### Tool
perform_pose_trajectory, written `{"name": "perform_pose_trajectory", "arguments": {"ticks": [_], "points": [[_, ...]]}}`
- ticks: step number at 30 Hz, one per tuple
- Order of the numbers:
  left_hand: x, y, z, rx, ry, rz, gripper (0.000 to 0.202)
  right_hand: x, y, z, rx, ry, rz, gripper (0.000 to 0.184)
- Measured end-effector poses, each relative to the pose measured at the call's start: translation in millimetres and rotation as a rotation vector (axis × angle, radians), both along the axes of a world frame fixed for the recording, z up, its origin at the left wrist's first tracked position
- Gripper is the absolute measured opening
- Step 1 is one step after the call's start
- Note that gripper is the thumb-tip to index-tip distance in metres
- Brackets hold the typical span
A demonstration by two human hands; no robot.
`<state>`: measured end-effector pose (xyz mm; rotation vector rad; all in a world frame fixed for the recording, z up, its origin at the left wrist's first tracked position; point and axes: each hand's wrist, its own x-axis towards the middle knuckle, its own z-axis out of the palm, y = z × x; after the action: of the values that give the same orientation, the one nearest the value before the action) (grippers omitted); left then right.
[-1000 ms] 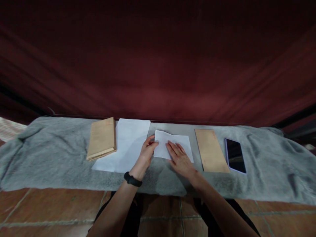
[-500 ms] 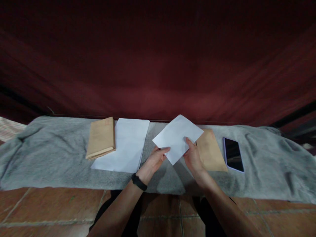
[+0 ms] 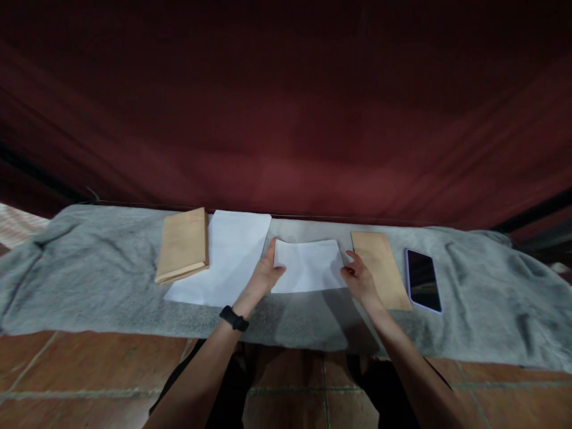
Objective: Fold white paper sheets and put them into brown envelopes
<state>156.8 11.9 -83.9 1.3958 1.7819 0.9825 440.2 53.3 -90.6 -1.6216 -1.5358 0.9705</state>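
A white sheet of paper, smaller than the stack beside it, is level in front of me, its long side across. I cannot tell whether it is folded. My left hand, with a black band on the wrist, grips its left edge, thumb on top. At the opposite edge, my right hand has its thumb and curled fingers against the paper. Larger white sheets lie to the left, partly under a thick brown paper bundle. Beside my right hand lies a flat brown envelope.
A purple-edged phone lies right of the envelope. Everything rests on a long, narrow surface covered by a grey cloth, wrinkled at both ends. Behind it hangs a dark red fabric wall. Brown floor tiles show in front.
The small white sheet has been turned from a slant to straight across and brought down a little. My hands have moved apart to its left and right edges.
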Motion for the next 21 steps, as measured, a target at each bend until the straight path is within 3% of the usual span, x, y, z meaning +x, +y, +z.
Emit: {"name": "perform_pose_trajectory", "arguments": {"ticks": [4, 7, 10, 14, 19, 21], "points": [[8.4, -2.7, 8.9, -0.006, -0.018, 0.074, 0.093, 1.2, -13.3, -0.2, 0.058, -0.46, 0.141, 0.056], [11.3, -4.1, 12.7, 0.009, 0.057, 0.072, 0.084, 0.6, -21.8, 4.6, 0.094, -0.613, 0.215, 0.05], [15.4, -8.4, 15.4, 0.005, 0.271, 0.055, 0.071, 0.6, -24.2, 10.0, 0.13, -0.681, 0.24, 0.045], [38.7, -19.2, 14.9, 0.139, 0.594, 0.035, 0.055, -8.2, -23.6, 10.2, 0.239, -0.646, 0.215, 0.044], [80.4, -34.2, -7.9, 0.219, 0.651, -0.266, 0.056, -47.8, -34.4, -6.2, 0.391, -0.333, 0.385, 0.055], [87.9, -38.2, -19.3, 0.225, 0.672, -0.33, 0.059, -62.0, -41.2, -13.2, 0.397, -0.333, 0.463, 0.057]]}}
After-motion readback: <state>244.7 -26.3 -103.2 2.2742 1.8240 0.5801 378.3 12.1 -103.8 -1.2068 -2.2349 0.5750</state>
